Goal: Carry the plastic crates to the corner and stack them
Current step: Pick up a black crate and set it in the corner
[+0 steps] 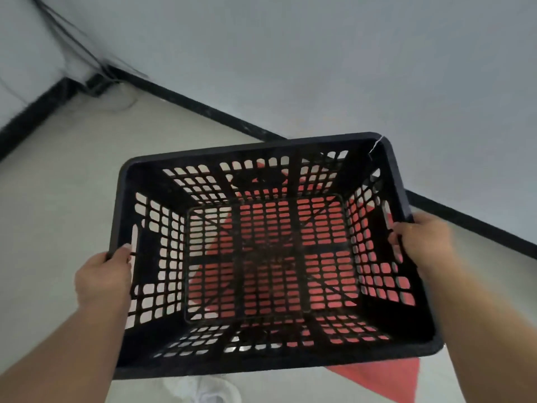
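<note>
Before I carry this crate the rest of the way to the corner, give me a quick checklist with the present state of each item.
1. Left hand grips the black crate at its side handle slot: ok.
2. Right hand grips the opposite handle slot: ok.
3. Crate empty, nothing loose inside: ok.
4. Crate sound: not ok, a pale crack shows at the far right corner of the rim.
5. Floor path to the corner: cannot tell; thin cables run down into it, and something red lies under the crate.
6. Another crate already in the corner to stack on: not ok, none visible there.
</note>
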A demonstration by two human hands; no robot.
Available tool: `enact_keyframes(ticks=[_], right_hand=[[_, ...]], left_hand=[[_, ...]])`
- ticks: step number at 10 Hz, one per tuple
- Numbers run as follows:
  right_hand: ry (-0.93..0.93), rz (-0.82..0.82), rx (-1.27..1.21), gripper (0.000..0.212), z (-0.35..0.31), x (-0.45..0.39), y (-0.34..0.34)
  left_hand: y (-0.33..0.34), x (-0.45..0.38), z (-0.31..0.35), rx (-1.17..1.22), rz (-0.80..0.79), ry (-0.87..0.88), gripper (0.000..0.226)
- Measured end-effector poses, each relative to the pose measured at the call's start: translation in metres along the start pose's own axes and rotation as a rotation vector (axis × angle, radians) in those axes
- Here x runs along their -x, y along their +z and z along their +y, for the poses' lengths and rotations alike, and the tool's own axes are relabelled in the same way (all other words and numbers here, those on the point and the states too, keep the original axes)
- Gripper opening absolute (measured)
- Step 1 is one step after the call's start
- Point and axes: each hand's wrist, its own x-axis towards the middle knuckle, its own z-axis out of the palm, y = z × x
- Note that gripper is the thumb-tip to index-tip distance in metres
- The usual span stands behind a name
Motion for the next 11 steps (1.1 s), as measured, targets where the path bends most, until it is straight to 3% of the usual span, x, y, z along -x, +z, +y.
enact_keyframes(ticks=[2,5,6,8,9,11], right_hand=[[-0.247,-0.098,0.139,0.016,-0.122,0.045,0.142],[-0.395,-0.296,0.221,0.029,-0.269,0.109,0.333],[-0.604,-0.336,0.398,0.034,-0.313,0.118,0.384],[-0.842,-0.438,0.613,0.036,-0.380,0.121,0.487],[-0.746,-0.532,0.396,0.021,-0.397,0.102,0.538],[-0.792,-0.556,0.495,0.019,-0.405,0.073,0.593]], left_hand=[[-0.086,-0.117,0.008,0.191,0.109,-0.147,0.020],[-0.180,-0.257,0.012,0.342,0.257,-0.354,0.026],[-0.193,-0.290,0.012,0.423,0.321,-0.440,0.029],[-0.181,-0.334,-0.003,0.512,0.430,-0.564,0.028],[-0.165,-0.351,-0.015,0.567,0.453,-0.602,0.025],[-0.131,-0.371,-0.028,0.567,0.509,-0.720,0.024]])
